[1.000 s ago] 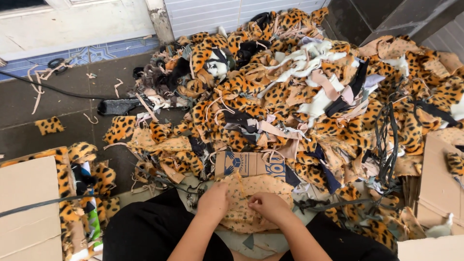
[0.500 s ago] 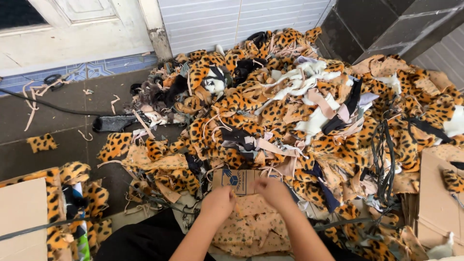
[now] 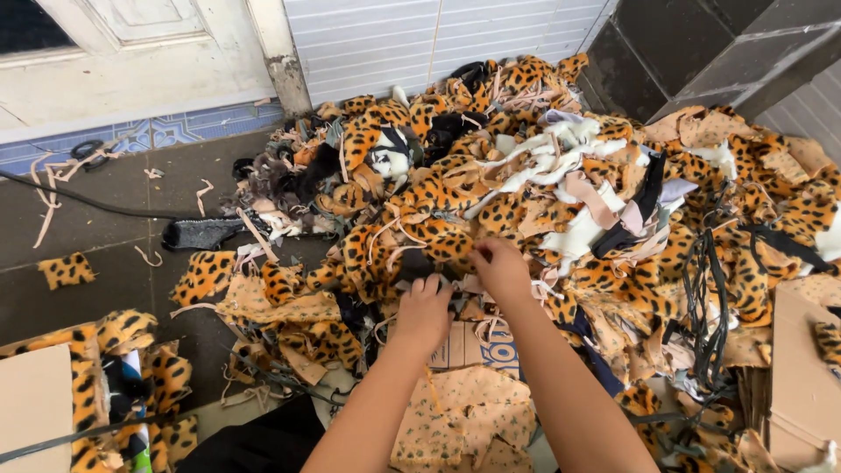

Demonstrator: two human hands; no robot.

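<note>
Both hands reach into the near edge of a fabric scrap heap (image 3: pixel 561 193), the left hand (image 3: pixel 423 313) just left of the right hand (image 3: pixel 501 267). A cardboard piece (image 3: pixel 469 349) lies beneath them, a cloth piece (image 3: pixel 455 420) nearer still. A door (image 3: pixel 131 44) stands behind, far left.

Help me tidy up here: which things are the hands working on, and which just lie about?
In hand:
left hand and right hand in the leopard-print scrap pile
peach cloth

Lying about:
black cable
cardboard box
lone scrap
</note>
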